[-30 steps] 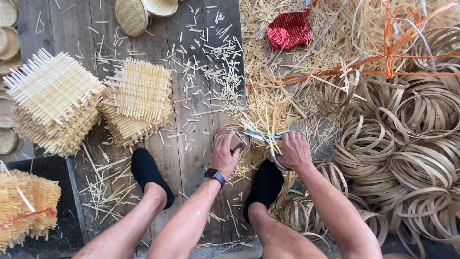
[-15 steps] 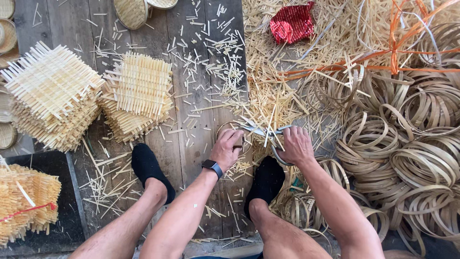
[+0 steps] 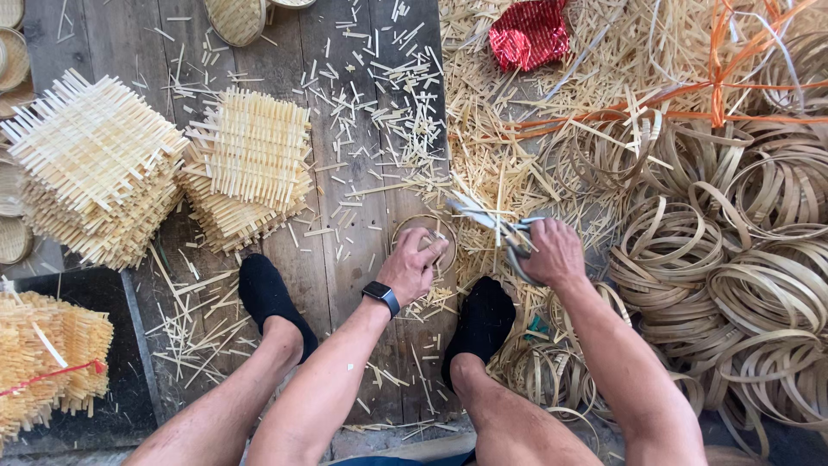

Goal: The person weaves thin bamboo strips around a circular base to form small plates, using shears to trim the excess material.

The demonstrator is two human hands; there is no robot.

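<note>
Left hand (image 3: 416, 266) clamps round bamboo tray (image 3: 429, 235); right hand (image 3: 552, 252) grips open shears (image 3: 493, 223). I judge risk: blades nick left fingertips alongside.

Two mat stacks (image 3: 90, 173) (image 3: 254, 164), one red bag (image 3: 528, 34)

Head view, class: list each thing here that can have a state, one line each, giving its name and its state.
left hand: pressed on the small round basket
small round basket: flat on the floorboards, partly covered
right hand: closed round the shears
shears: blades parted, pointing left
woven mats: stacked in two piles
bamboo hoops: heaped loose at right
red bag: crumpled on the offcuts
</note>
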